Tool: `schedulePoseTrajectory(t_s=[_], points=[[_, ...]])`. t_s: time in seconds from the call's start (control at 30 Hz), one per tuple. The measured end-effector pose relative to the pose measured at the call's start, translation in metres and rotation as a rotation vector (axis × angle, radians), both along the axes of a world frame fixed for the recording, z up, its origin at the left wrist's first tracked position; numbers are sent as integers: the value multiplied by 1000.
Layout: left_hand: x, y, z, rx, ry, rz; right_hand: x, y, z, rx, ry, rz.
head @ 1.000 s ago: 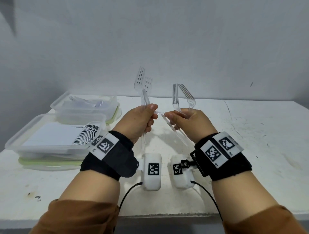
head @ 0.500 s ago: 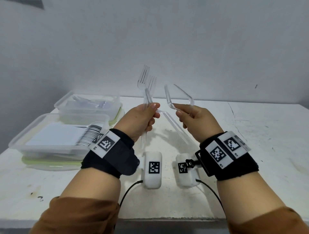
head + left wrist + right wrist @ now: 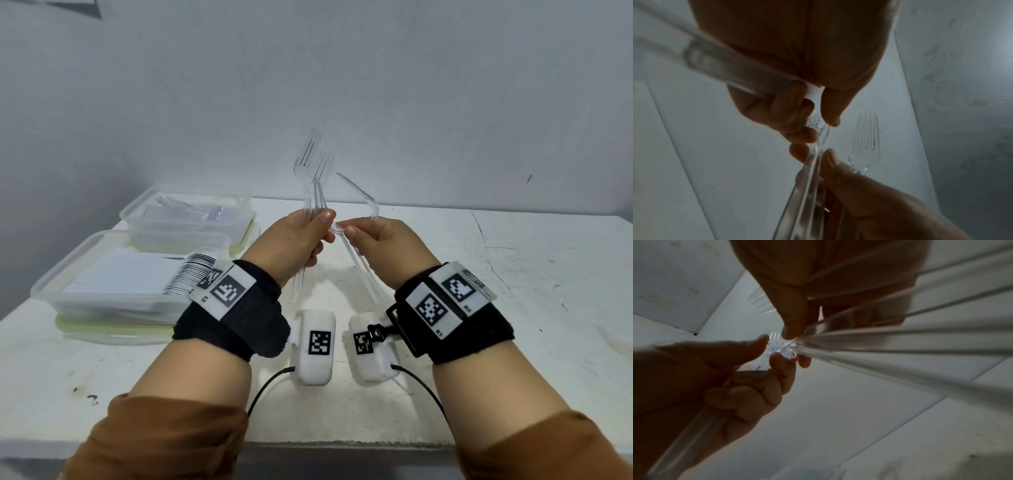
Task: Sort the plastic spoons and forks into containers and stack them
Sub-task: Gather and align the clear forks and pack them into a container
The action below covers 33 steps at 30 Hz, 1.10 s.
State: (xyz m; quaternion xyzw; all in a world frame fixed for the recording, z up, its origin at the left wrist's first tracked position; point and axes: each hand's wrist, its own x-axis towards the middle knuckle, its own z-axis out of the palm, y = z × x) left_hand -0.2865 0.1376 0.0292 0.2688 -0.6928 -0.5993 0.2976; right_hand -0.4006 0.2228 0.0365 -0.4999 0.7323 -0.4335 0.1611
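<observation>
My left hand [image 3: 320,228] grips two clear plastic forks [image 3: 312,161] by their handles, tines up, above the table's middle. My right hand [image 3: 354,233] pinches another pair of clear forks [image 3: 364,197], whose handles [image 3: 361,274] slant down to the right. One of these leans left, its neck against the left hand's forks. Both thumbs almost meet. In the left wrist view my left hand's fingers [image 3: 789,113] curl round the handles and a fork head [image 3: 866,144] shows beside my right hand [image 3: 840,168]. The right wrist view shows the handles [image 3: 890,340] fanning out.
Two clear containers stand at the table's left on green lids: the near one [image 3: 48,287] with a white barcode label, the far one [image 3: 137,216] with clear cutlery inside. White table [image 3: 513,308] with scuffs; grey wall behind.
My right hand has moved left until it meets my left hand. Its forks have turned edge-on and tilted left, one now against the left hand's forks.
</observation>
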Motion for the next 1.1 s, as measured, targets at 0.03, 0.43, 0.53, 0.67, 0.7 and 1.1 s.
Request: schedulePoseTrajectory(t_s=[0.03,0.43,0.53,0.67,0.7,1.1], points=[[0,0,0,-9,-3,3,1,0,0,1,-2,5],[8,-5,1,-10,22,60,-12,7,6,4,-26,-141],[9,-4,2,-9,29,59,-10,6,6,80,-110,-131],[11,-4,4,-2,37,57,-10,3,8,26,-261,-94],[12,-4,4,-1,38,58,-10,3,8,25,-211,-102],[15,-3,4,-30,47,49,0,1,2,-58,1,-7]])
